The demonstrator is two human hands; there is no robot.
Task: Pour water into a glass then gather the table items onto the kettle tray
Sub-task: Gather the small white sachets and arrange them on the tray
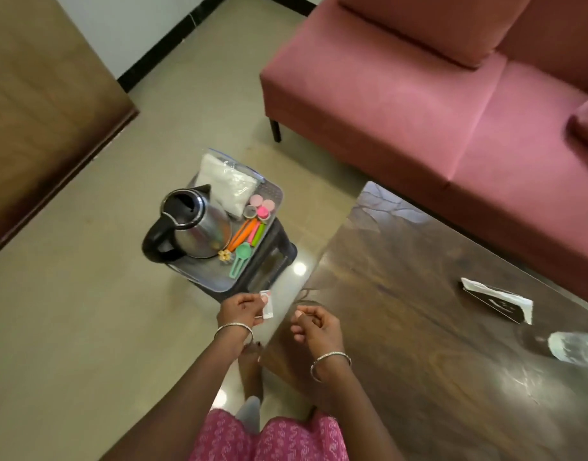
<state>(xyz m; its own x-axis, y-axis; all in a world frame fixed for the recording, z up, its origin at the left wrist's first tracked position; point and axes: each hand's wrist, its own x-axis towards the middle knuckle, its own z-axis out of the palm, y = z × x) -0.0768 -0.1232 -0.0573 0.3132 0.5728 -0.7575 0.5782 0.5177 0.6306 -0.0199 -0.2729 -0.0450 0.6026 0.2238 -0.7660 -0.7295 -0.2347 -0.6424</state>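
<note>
Beyond the left hand (241,309), a shiny steel kettle (194,224) is sitting on a grey tray (216,281) with plastic spoons (244,232). The left hand is pinching a small white sachet (268,306); the right hand (314,325) is hanging curled, empty, above the dark wooden surface (402,294).

At the right edge of the frame the glass (577,347) is cut off and blurred; we cannot read the white packet (268,305) pinched in the left hand (241,311); whether the curled right hand (314,327) holds anything, we cannot tell; the tray (206,281) hides most of the stool (282,254) beneath.
</note>
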